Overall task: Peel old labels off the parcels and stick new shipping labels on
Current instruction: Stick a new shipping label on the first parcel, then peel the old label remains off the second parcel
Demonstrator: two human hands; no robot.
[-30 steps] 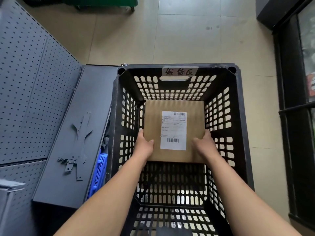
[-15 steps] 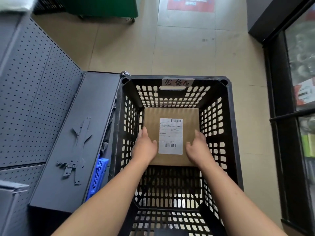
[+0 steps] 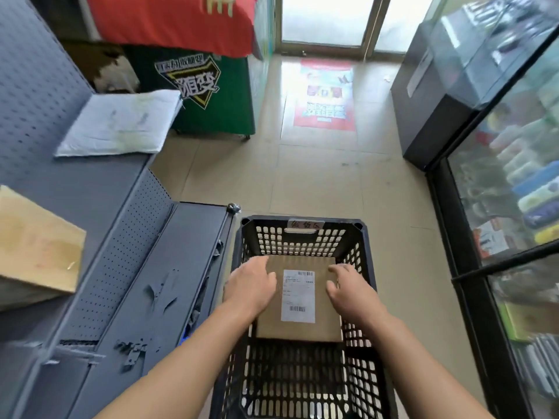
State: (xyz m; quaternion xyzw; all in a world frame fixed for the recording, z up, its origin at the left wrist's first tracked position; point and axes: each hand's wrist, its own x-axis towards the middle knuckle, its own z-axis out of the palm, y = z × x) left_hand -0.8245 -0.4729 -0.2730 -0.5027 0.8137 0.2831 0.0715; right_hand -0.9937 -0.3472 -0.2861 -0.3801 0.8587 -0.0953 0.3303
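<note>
Lower left edge: plain brown cardboard box (image 3: 36, 246) on grey perforated metal shelving (image 3: 133, 246); upper left: white padded mailer (image 3: 121, 122) lying flat on the same shelving. Lower centre: black lattice plastic crate (image 3: 266, 221), containing one flat brown cardboard parcel (image 3: 299, 331), white printed shipping label (image 3: 298, 296) face up. Left hand (image 3: 251, 285): fingers loosely extended over the parcel's left edge, gripping nothing; contact cannot be told. Right hand (image 3: 351, 294): fingers relaxed and slightly bent over the parcel's right edge, holding nothing; label between the two hands. Right edge: glass-fronted display cabinet (image 3: 514, 192), blurred coloured goods inside.
</note>
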